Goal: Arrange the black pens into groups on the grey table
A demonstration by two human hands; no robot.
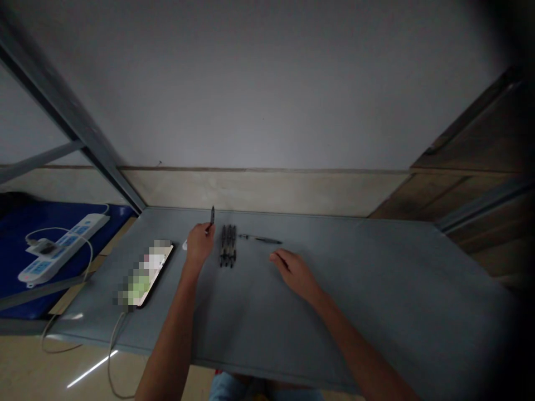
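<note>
My left hand (199, 243) is closed around a dark pen (213, 214), which points up and away from me above the table. Just right of it, several black pens (228, 245) lie side by side in a neat row, lengthwise to me. Another slim pen (267, 240) lies crosswise to their right, with a small thin piece (244, 236) by its left end. Below that pen rests my right hand (293, 270), apart from it, fingers curled in and thumb against them. What it holds, if anything, is hidden. A small white object (184, 245) shows partly behind my left hand.
On the left of the grey table (376, 312) lies a phone (155, 274) with a cable (112, 345) hanging over the front edge. Beyond it, a white power strip (62, 250) sits on a blue surface (37, 214). A wall (267, 192) borders the back; metal posts stand at both sides.
</note>
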